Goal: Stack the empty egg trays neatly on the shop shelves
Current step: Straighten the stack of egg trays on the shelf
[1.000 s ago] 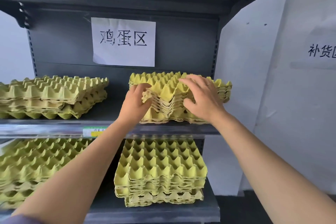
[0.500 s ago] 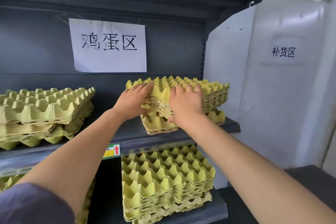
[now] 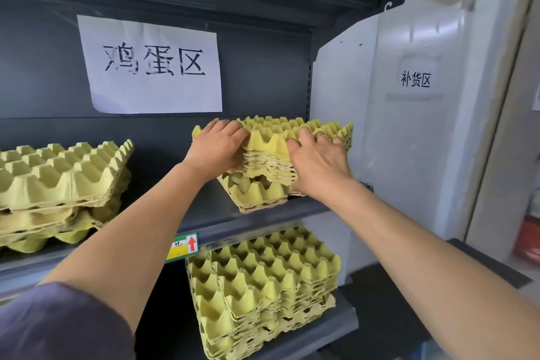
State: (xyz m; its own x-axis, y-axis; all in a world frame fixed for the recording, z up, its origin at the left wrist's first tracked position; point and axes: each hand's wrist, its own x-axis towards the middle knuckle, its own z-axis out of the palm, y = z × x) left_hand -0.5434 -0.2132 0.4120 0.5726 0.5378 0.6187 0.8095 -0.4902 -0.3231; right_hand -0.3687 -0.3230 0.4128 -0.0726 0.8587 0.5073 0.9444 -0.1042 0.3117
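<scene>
While we grip the right stack of egg trays (image 3: 271,128) on the upper shelf (image 3: 210,213), the job looks well on its way but not done. Our left hand (image 3: 217,146) curls over its top left corner, and our right hand (image 3: 318,164) wraps the front right side, fingers bent over the top tray. This stack is not neat yet: the bottom trays stick out toward us, past the ones above. The left stack (image 3: 58,175) on the same shelf looks messy too, with lower trays turned a bit and poking out. The lower stack (image 3: 263,278) under our hands looks mostly even. So the trays are on the shelves, and we think tidying is what is left.

Some things we cannot see well. Our right hand hides the front right corner of the stack we hold. Our left arm (image 3: 122,228) and dark sleeve (image 3: 58,324) cover the low left part of the shelves, so we cannot tell what sits there. The left stack is cut off at the edge of our view. We cannot count the trays in any pile.
</scene>
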